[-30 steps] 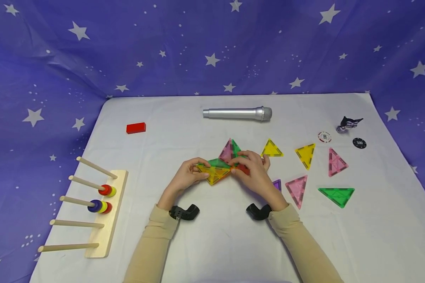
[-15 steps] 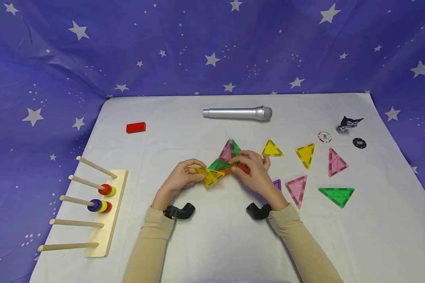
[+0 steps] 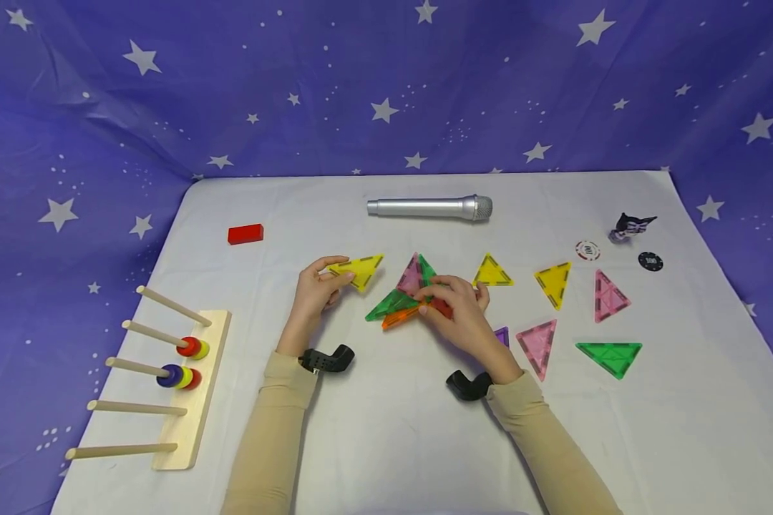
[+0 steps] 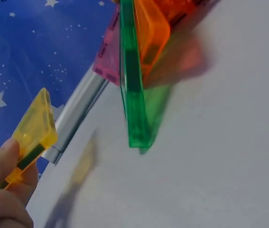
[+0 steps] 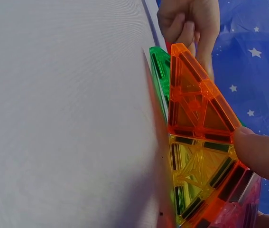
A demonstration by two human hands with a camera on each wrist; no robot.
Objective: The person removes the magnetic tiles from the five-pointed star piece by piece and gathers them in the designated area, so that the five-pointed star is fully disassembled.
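Yellow triangle tile (image 3: 359, 270): pinched at one corner between thumb and fingers of the left hand (image 3: 314, 295), held clear of the stack, up and to the left of it.
Tile stack (image 3: 407, 299): green, orange and pink triangles clinging together in front of the person; the right hand (image 3: 460, 313) lies over its right end, fingers curled down onto it.
Risk, yellow tile: a corner pinch is a thin hold, so I judge the tile could swivel or slip out if it swings near the stack and its edge is drawn toward the other tiles.
Risk, stack: the wrist views show the green and orange tiles tilted up off the white table (image 3: 386, 429); easing the pressing fingers could let them fold flat or splay.
Risk, neighbours: the small yellow triangle (image 3: 492, 273) and the purple tile (image 3: 504, 335) lie just beside the right hand and could be nudged.
Further off: the silver microphone (image 3: 429, 208) is well apart, and unlikely to be disturbed.
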